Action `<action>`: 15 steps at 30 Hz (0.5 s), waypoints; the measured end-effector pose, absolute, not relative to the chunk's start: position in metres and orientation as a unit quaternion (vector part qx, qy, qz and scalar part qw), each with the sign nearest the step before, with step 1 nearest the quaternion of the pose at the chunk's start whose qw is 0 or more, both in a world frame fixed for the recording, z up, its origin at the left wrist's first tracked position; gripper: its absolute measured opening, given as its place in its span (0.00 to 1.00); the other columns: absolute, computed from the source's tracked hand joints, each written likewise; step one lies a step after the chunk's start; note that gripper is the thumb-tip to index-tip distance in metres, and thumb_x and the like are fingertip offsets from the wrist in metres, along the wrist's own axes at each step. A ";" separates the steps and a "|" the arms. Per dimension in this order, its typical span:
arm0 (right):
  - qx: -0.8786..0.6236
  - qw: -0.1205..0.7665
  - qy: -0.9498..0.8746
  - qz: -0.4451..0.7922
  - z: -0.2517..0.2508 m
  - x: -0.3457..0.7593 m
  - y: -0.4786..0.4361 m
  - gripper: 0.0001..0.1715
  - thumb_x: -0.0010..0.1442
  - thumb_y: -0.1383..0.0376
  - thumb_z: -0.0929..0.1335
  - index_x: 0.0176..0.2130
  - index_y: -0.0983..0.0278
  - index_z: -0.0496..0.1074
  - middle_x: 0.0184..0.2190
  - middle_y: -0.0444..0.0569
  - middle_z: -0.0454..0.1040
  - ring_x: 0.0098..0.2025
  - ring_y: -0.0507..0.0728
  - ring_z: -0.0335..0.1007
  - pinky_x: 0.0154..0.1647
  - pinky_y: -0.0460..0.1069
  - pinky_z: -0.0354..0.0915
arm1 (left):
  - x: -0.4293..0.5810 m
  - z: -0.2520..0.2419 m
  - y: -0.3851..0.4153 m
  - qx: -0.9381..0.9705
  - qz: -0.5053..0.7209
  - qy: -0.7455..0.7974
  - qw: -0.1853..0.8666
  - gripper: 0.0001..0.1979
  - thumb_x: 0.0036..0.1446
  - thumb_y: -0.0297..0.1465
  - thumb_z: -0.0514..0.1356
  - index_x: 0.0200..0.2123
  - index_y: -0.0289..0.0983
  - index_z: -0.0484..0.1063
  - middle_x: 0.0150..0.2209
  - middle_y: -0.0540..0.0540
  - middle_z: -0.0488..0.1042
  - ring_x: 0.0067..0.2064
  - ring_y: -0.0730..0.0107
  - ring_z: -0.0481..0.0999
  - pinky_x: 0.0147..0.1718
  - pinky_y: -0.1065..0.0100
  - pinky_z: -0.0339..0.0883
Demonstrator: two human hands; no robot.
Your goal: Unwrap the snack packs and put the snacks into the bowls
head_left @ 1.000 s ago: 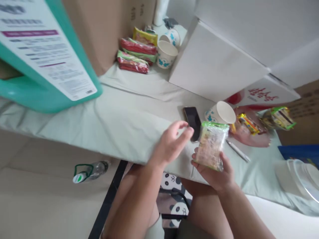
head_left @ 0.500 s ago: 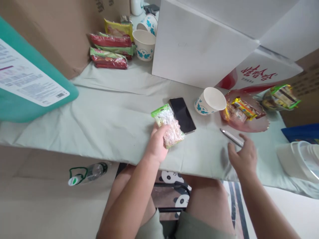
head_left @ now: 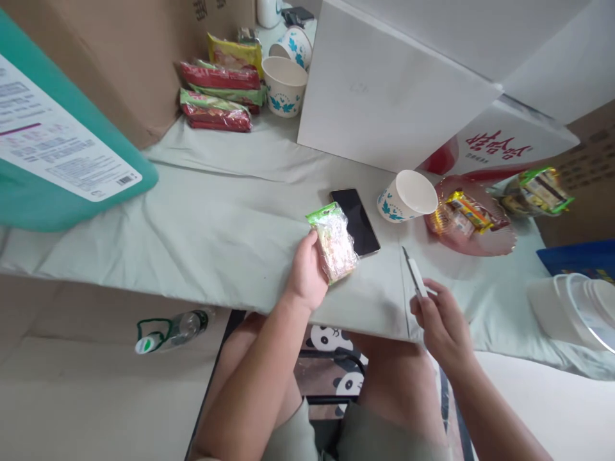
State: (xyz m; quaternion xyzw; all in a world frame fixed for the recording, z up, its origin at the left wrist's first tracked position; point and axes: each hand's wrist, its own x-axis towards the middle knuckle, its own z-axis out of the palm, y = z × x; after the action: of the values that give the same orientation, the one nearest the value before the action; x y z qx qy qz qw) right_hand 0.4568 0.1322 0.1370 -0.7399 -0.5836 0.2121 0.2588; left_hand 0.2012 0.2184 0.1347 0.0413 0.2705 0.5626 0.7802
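Note:
A clear plastic snack packet (head_left: pixel 337 246) with a green top strip rests in my left hand (head_left: pixel 309 275), its thumb along the packet's near edge; the fingers beneath are hidden. It covers part of a black smartphone (head_left: pixel 358 224) lying on the cloth. My right hand (head_left: pixel 442 320) grips the white handle of a utility knife (head_left: pixel 417 275), with the thin dark blade pointing away and slightly left, above the cloth. Beyond the knife stands a white paper cup (head_left: pixel 408 197) with blue leaf prints, tilted a little.
A pink glass plate (head_left: pixel 500 246) with wrapped snacks lies right of the cup. White boxes (head_left: pixel 398 96) stand behind. Far left are a green jug (head_left: pixel 144 176) and red snack packets (head_left: pixel 218 117). Plastic tubs (head_left: pixel 552 307) sit at the right edge. A bottle (head_left: pixel 185 328) is below the table.
My right hand has picked up the utility knife from the cloth and moved left with it. My left hand has shifted the snack packet slightly right, its thumb now at the edge.

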 end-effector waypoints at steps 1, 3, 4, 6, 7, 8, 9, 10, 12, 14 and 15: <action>-0.712 0.296 -0.583 0.255 0.144 0.440 0.134 0.20 0.69 0.52 0.61 0.53 0.61 0.68 0.26 0.42 0.72 0.21 0.52 0.62 0.23 0.48 0.62 | 0.202 0.134 0.218 0.042 0.566 0.272 0.777 0.21 0.56 0.47 0.60 0.44 0.37 0.75 0.44 0.39 0.82 0.51 0.50 0.81 0.46 0.56 0.75; -0.662 0.358 -0.579 0.313 0.159 0.406 0.144 0.23 0.71 0.53 0.61 0.60 0.61 0.64 0.26 0.41 0.73 0.18 0.49 0.57 0.20 0.46 0.58 | 0.205 0.132 0.219 0.043 0.571 0.276 0.771 0.21 0.57 0.46 0.60 0.45 0.37 0.76 0.44 0.40 0.82 0.50 0.53 0.81 0.47 0.59 0.75; -0.644 0.374 -0.575 0.339 0.166 0.390 0.152 0.24 0.71 0.54 0.61 0.61 0.60 0.63 0.25 0.40 0.73 0.17 0.49 0.56 0.18 0.46 0.56 | 0.206 0.131 0.219 0.043 0.570 0.278 0.772 0.21 0.57 0.46 0.60 0.45 0.37 0.76 0.44 0.41 0.82 0.50 0.54 0.81 0.47 0.60 0.74; -0.628 0.376 -0.577 0.363 0.178 0.364 0.166 0.25 0.72 0.54 0.60 0.63 0.59 0.63 0.24 0.40 0.72 0.17 0.50 0.56 0.18 0.46 0.56 | 0.206 0.130 0.219 0.046 0.565 0.280 0.775 0.21 0.58 0.46 0.60 0.45 0.37 0.77 0.44 0.41 0.82 0.49 0.56 0.81 0.47 0.61 0.74; -0.623 0.366 -0.588 0.362 0.182 0.354 0.172 0.25 0.72 0.55 0.60 0.64 0.59 0.64 0.24 0.41 0.72 0.18 0.50 0.58 0.18 0.46 0.58 | 0.206 0.130 0.219 0.049 0.565 0.280 0.774 0.21 0.59 0.47 0.60 0.45 0.37 0.77 0.44 0.41 0.82 0.49 0.56 0.81 0.46 0.61 0.74; -0.622 0.349 -0.606 0.352 0.184 0.347 0.178 0.26 0.72 0.56 0.60 0.64 0.59 0.65 0.24 0.42 0.73 0.19 0.51 0.60 0.20 0.47 0.61 | 0.206 0.129 0.220 0.051 0.566 0.279 0.774 0.21 0.60 0.47 0.59 0.45 0.37 0.76 0.44 0.42 0.82 0.48 0.56 0.81 0.46 0.61 0.74; -0.622 0.327 -0.628 0.334 0.186 0.342 0.181 0.26 0.71 0.57 0.60 0.64 0.59 0.67 0.25 0.43 0.74 0.20 0.52 0.63 0.23 0.48 0.64 | 0.206 0.129 0.220 0.052 0.568 0.279 0.772 0.20 0.60 0.47 0.59 0.45 0.38 0.76 0.44 0.42 0.82 0.47 0.57 0.81 0.45 0.62 0.74; -0.623 0.300 -0.653 0.310 0.186 0.338 0.184 0.26 0.70 0.58 0.60 0.64 0.59 0.69 0.26 0.44 0.75 0.22 0.53 0.66 0.26 0.50 0.67 | 0.206 0.128 0.220 0.051 0.572 0.279 0.770 0.19 0.61 0.46 0.59 0.45 0.38 0.76 0.43 0.43 0.81 0.46 0.58 0.81 0.44 0.62 0.73; -0.625 0.245 -0.693 0.263 0.183 0.336 0.184 0.27 0.69 0.60 0.61 0.63 0.59 0.72 0.25 0.45 0.76 0.24 0.54 0.70 0.30 0.51 0.69 | 0.205 0.128 0.220 0.043 0.577 0.279 0.767 0.17 0.63 0.45 0.59 0.45 0.38 0.76 0.41 0.44 0.81 0.44 0.60 0.81 0.43 0.63 0.73; -0.625 0.205 -0.716 0.234 0.177 0.337 0.179 0.29 0.68 0.60 0.61 0.64 0.59 0.72 0.24 0.46 0.77 0.24 0.55 0.72 0.30 0.51 0.70 | 0.206 0.127 0.221 0.032 0.585 0.282 0.759 0.15 0.64 0.42 0.59 0.44 0.38 0.75 0.39 0.46 0.80 0.42 0.63 0.80 0.43 0.64 0.72; -0.626 0.194 -0.722 0.222 0.174 0.339 0.173 0.30 0.68 0.60 0.61 0.65 0.60 0.72 0.23 0.46 0.76 0.23 0.56 0.72 0.29 0.50 0.69 | 0.206 0.127 0.221 0.028 0.592 0.285 0.753 0.14 0.63 0.41 0.60 0.44 0.38 0.75 0.39 0.46 0.80 0.42 0.64 0.80 0.44 0.64 0.72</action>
State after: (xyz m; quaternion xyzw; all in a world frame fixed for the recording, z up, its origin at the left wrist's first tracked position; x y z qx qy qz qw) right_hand 0.3387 0.1735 0.1741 -0.6260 -0.7220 0.2217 0.1940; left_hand 0.2063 0.2208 0.1271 0.0277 0.2847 0.5920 0.7534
